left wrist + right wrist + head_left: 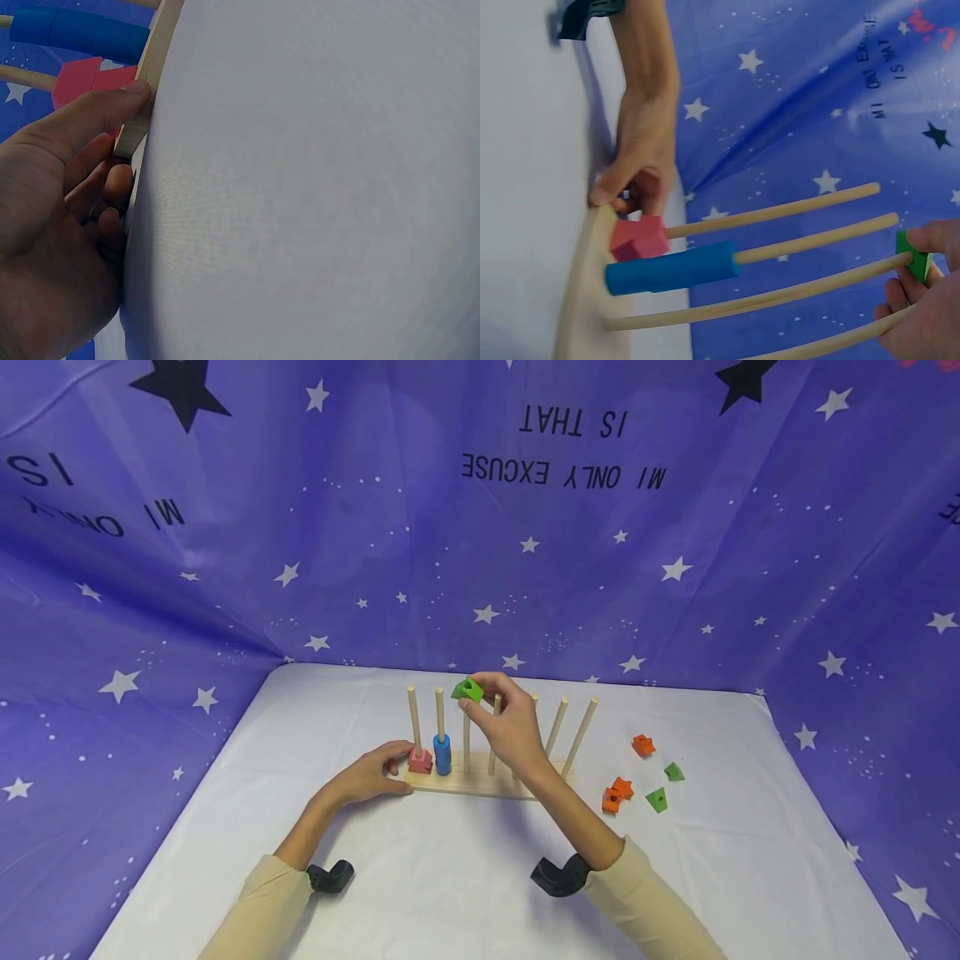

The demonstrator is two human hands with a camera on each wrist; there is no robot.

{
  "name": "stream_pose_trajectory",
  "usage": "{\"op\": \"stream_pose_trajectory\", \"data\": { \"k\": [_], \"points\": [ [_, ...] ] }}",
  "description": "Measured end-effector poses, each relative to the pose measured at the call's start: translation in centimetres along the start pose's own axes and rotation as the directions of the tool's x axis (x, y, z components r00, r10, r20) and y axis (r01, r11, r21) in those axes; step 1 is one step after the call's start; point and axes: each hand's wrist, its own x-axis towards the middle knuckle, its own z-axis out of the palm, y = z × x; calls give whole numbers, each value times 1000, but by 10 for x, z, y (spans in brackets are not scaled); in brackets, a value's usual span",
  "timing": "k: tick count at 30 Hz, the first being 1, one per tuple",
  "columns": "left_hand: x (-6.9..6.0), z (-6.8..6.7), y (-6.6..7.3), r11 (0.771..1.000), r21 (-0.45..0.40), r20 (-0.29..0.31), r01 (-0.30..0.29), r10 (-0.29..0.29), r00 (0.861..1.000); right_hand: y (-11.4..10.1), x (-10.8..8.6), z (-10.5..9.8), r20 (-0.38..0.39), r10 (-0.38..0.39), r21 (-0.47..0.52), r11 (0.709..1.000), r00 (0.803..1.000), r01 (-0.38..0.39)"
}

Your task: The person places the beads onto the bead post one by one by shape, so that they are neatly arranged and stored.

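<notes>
A wooden peg board with a row of upright pegs stands on the table. My left hand holds its left end, thumb on the front edge and fingers curled behind. Pink blocks sit low on the first peg, and blue cylinders are stacked on the second. My right hand pinches a green triangular block with a hole, at the tip of the third peg. In the right wrist view, the peg tip meets the block; how far it enters is hidden.
Right of the board lie loose orange star-shaped blocks and two green triangular blocks. A white cloth covers the table. A purple star-printed curtain hangs behind and at both sides. Black wrist mounts sit near the sleeves.
</notes>
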Motion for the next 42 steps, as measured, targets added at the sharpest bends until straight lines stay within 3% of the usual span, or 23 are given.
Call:
{"op": "stream_pose_trajectory", "data": {
  "k": [8, 15, 18, 23, 29, 33, 37, 39, 42],
  "points": [
    [0, 0, 0, 1000, -10, -2, 3, -3, 1000, 26, -17, 9, -23, 92, 11, 996, 996, -92],
    [0, -1, 1, 1000, 1, -2, -5, 5, 1000, 92, -40, 20, 3, 211, -99, 973, 977, -210],
    [0, -2, 2, 1000, 0, -3, 1, -1, 1000, 109, -47, 24, 19, 249, -159, 957, 968, -243],
    [0, -1, 1, 1000, -6, -1, 3, -3, 1000, 121, -55, 25, 29, 273, -177, 948, 962, -264],
    [0, 0, 1, 1000, -8, -2, 18, -18, 1000, 121, -58, 21, 64, 278, -163, 950, 958, -265],
    [-1, 1, 1, 1000, 2, 0, 5, -5, 1000, 112, -61, 6, 153, 335, -207, 931, 930, -302],
    [-1, 1, 0, 1000, 9, 2, 6, -6, 1000, 96, -69, -23, 268, 349, -238, 927, 898, -290],
    [-1, 1, 0, 1000, 5, 1, 13, -13, 1000, 89, -75, -43, 291, 315, -253, 936, 903, -245],
    [0, 0, 0, 1000, 2, -2, 2, -2, 1000, 81, -83, -77, 253, 246, -322, 933, 936, -159]
  ]
}}
